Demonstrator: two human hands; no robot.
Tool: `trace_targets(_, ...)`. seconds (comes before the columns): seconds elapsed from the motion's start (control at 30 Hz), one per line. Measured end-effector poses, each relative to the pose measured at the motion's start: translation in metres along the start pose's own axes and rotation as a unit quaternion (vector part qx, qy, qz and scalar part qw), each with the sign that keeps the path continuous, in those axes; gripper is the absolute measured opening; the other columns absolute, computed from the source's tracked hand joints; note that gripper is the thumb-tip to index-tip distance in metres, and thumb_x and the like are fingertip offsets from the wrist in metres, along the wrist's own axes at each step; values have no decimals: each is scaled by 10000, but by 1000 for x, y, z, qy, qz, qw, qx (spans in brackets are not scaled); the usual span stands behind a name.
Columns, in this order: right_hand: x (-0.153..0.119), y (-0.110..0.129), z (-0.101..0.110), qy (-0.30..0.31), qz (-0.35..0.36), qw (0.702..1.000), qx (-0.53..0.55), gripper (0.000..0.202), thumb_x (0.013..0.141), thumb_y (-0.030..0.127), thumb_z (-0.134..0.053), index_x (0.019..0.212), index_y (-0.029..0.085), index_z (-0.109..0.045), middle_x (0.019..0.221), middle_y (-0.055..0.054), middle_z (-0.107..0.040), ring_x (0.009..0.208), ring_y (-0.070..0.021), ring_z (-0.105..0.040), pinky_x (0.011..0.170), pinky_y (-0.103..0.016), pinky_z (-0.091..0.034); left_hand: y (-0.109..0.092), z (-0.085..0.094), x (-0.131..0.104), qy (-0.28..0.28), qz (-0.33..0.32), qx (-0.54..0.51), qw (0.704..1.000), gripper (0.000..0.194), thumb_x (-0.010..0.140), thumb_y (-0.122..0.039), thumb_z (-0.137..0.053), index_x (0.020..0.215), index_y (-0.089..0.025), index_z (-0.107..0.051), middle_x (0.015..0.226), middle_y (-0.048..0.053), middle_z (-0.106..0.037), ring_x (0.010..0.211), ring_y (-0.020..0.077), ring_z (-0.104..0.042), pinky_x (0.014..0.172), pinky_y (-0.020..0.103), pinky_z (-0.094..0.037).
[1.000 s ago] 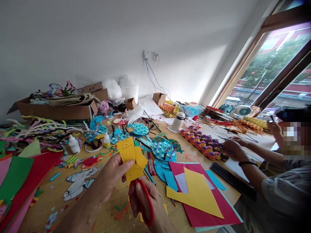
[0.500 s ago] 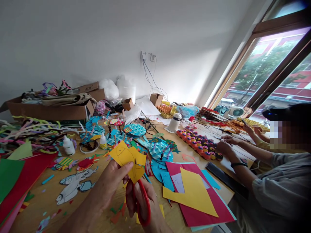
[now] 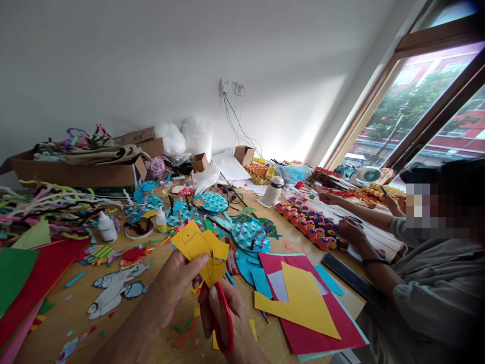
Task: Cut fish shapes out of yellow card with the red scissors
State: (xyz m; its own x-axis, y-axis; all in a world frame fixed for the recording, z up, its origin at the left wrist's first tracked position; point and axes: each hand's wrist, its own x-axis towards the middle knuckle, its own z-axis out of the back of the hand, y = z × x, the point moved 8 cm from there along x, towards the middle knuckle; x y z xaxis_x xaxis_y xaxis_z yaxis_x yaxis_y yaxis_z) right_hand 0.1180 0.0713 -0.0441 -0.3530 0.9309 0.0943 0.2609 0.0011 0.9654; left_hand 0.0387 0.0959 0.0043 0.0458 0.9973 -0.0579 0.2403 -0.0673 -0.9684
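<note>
Between the thumb and fingers of my left hand [image 3: 176,283] is a piece of yellow paper [image 3: 193,240] with a fish outline drawn on it. Closed around the red handles of a pair of scissors [image 3: 228,323], my right hand [image 3: 223,303] is just below the paper. The dark blades show at a slit in the paper's right part; the rest of them is hidden behind it. Grey paper fish [image 3: 113,293] lie on the table left of my left forearm. Small coloured scraps [image 3: 185,328] are scattered under my hands.
Yellow [image 3: 303,298] and red sheets [image 3: 303,338] lie to my right, woven blue paper fish [image 3: 248,235] ahead. Glue bottles [image 3: 107,227], pipe cleaners [image 3: 49,207] and a cardboard box [image 3: 76,174] stand or lie left. A co-worker [image 3: 428,283] sits right, beside a painted egg tray [image 3: 310,225].
My hands, the paper and the scissors have barely moved. The co-worker leans slightly inward, and one of that person's arms now reaches farther across the table.
</note>
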Motion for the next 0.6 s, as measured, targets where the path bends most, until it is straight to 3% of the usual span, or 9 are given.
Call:
trace_targets(0.3, 1, 0, 2, -14, -3, 1000, -4, 531, 748, 692, -476, 661, 168, -510, 397, 93, -352, 287, -38, -260, 300, -160, -176, 1, 1, -2, -2, -1, -8, 1000, 146, 679, -293, -624, 747, -172, -581, 632, -39, -570, 507, 90, -425, 428, 193, -350)
trace_targets(0.6, 0, 4, 2, 1, 5, 1000, -27, 498, 797, 643, -464, 722, 157, -538, 425, 88, -357, 321, -46, -281, 330, -160, -212, 2, 2, 1, 19, -10, 8, 1000, 138, 711, -302, -610, 758, -173, -600, 620, -34, -574, 491, 92, -419, 434, 199, -352)
